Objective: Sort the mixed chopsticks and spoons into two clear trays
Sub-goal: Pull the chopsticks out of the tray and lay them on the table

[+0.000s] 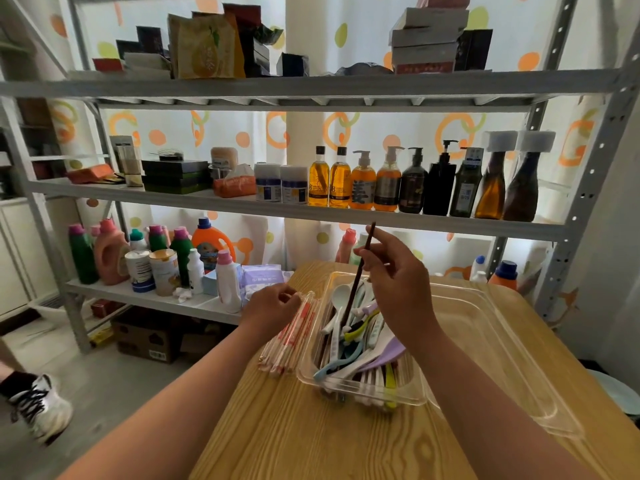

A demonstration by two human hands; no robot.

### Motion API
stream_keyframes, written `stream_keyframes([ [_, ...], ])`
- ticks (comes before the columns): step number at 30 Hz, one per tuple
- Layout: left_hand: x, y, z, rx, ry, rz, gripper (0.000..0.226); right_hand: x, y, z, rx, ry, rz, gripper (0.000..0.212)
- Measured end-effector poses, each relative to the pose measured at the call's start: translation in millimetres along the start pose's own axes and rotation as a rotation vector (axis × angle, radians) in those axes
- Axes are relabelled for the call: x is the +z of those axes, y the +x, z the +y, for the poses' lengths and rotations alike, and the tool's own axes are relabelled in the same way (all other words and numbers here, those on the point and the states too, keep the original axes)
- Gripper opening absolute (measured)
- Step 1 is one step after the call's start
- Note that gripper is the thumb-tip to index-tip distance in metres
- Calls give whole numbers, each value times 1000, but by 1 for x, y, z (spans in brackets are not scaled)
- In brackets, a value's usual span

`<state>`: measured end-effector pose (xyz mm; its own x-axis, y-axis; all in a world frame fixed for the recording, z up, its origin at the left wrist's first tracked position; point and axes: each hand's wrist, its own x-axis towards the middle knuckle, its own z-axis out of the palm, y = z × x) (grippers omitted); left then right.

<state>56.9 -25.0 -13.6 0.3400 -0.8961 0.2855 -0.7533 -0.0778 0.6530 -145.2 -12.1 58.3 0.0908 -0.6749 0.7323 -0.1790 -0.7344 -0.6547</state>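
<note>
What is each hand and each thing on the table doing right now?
Right hand: pinches a dark chopstick, lifted and tilted.
Left hand: grips the wrapped chopsticks, lying beside the small tray.
Small tray: holds mixed spoons.
Big tray: flat on the table.

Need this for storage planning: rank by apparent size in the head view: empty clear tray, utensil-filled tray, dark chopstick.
1. empty clear tray
2. utensil-filled tray
3. dark chopstick in the right hand
</note>
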Motion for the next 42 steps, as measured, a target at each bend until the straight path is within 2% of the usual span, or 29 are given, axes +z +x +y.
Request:
stream_keyframes([
  [2, 0, 0, 11, 87, -155, -30, 29, 0, 5, -6, -22, 20, 75, 27],
  [5, -2, -5, 28, 272, -316, -186, 30, 0, 14, -15, -3, 120, 162, 25],
  [10, -6, -19, 52, 413, -489, -346, 21, -3, 29, -15, 100, 242, 345, 29],
  [17, -8, -22, 56, 371, -643, -442, 9, 0, 32, 5, 238, 272, 407, 26],
  [20, -7, -24, 59, 346, -625, -546, 13, 2, 31, 13, 316, 323, 432, 24],
  [23, -4, -25, 58, 347, -562, -597, 8, 3, 28, 18, 388, 374, 426, 22],
  [26, -1, -22, 55, 295, -571, -489, 9, 1, 26, 25, 447, 409, 352, 20],
  [31, -5, -9, 42, 55, -642, -275, 15, -3, 18, 44, 542, 280, 240, 22],
  [36, -1, 1, 16, -141, -361, -64, 27, -4, 4, 55, 527, 107, 74, 19],
  [42, 3, 2, -16, -192, 54, -50, 43, -3, -7, 57, 396, -224, -147, 11],
])
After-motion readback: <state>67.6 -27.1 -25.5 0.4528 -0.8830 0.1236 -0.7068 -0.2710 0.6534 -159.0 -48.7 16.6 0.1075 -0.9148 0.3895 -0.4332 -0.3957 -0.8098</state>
